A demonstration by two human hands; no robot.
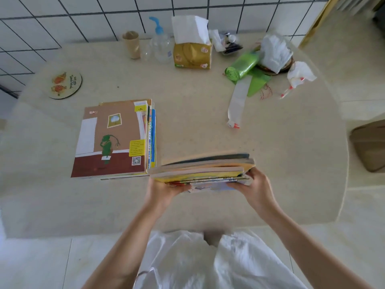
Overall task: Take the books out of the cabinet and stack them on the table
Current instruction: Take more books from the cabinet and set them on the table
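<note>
Bundle of books (pixel 205 167): gripped by left hand (pixel 164 187) and right hand (pixel 255 184), above table (pixel 208 113) near edge; beside stack (pixel 113 140).

Both bare forearms are being extended from the lower edge of the frame up toward its centre, converging as they rise. The left hand (pixel 164 189) is being held just left of centre, palm turned upward, its fingers (pixel 179 187) being curled under the near left edge of a bundle of books (pixel 205 166). The right hand (pixel 253 185) is being held just right of centre, its fingers (pixel 237 185) being wrapped around the bundle's near right corner, thumb on top. Both wrists are being kept roughly level.
</note>
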